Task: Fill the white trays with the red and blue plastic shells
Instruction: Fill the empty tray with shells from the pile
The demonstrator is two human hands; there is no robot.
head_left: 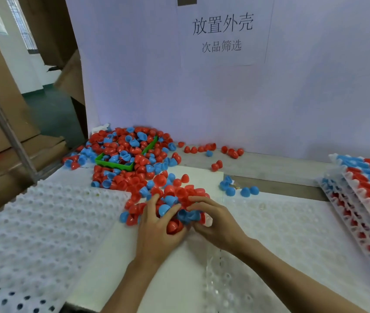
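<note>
A heap of red and blue plastic shells [134, 177] spreads from the back left down to the table's middle. My left hand [157, 231] and my right hand [213, 222] meet at the heap's near end, fingers curled round a clump of red and blue shells [180, 216]. An unfilled white tray [44, 227] with rows of bumps lies to the left. A second white tray [292, 233] lies to the right, partly under my right forearm.
A green bin [111, 162] sits buried in the shells at the back left. Stacked trays filled with red and blue shells [364, 188] lie at the right edge. Loose blue shells [238, 188] and red shells [215, 164] lie scattered. A white wall with a paper sign [222, 32] stands behind.
</note>
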